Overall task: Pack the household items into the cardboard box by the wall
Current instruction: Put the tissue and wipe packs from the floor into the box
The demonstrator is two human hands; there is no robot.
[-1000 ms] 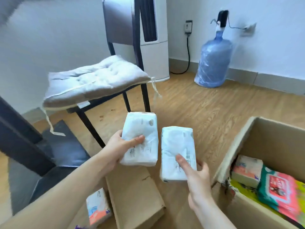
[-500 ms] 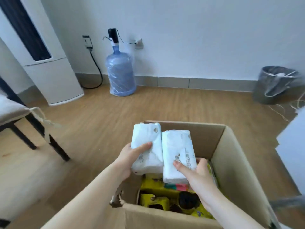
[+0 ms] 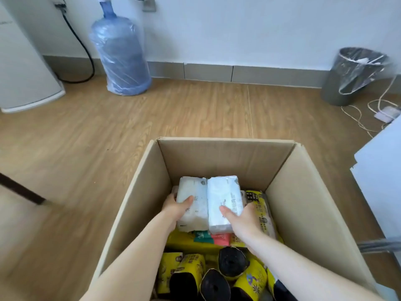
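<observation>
Head view: left hand (image 3: pixel 176 208) and right hand (image 3: pixel 240 218) each grip a tissue pack (image 3: pixel 193 203) inside the cardboard box (image 3: pixel 308 192) — released unevenly, either could tip off the yellow packets (image 3: pixel 260 211) beneath.

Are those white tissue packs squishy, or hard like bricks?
Probably squishy: the white plastic-wrapped tissue packs have rounded, crinkled edges, and the left hand and right hand each hold one easily, so they are likely light. The shiny wrap may be a bit slippery.
</observation>
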